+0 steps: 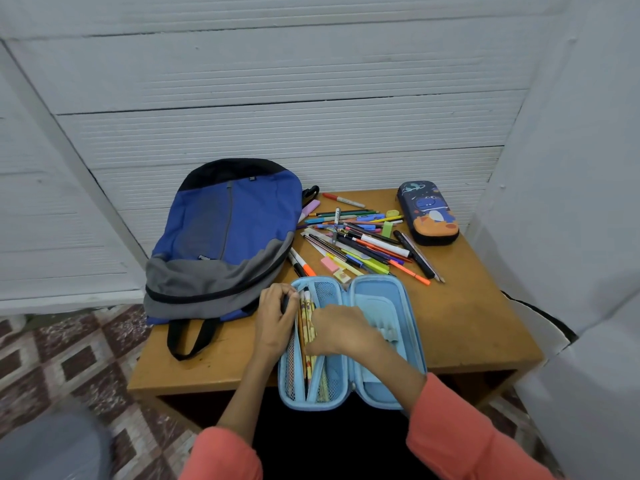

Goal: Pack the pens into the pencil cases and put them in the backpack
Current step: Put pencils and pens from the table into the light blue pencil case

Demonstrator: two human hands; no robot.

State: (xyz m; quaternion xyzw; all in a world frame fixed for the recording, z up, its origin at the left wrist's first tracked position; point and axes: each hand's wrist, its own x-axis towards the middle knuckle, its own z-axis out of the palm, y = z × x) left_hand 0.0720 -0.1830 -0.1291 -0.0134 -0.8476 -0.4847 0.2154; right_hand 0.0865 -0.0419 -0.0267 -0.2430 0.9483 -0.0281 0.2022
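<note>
A light blue pencil case [381, 296] lies open at the table's front edge, hanging partly over it. Several yellow patterned pencils [306, 317] lie in its left half. My left hand [277, 315] grips the case's left rim, fingers curled over it. My right hand [341, 329] rests on the pencils with its fingers curled round them. A loose pile of pens and markers [360, 242] lies behind the case. A blue and grey backpack [221, 237] lies flat at the left, zipped. A dark dinosaur pencil case [427, 213] stands shut at the back right.
The wooden table [467, 317] stands against a white wall, with white surfaces close on both sides. Pink and yellow erasers [334, 268] lie just behind the open case. The backpack's black strap [187, 341] reaches the table's front left. A patterned floor shows at the left.
</note>
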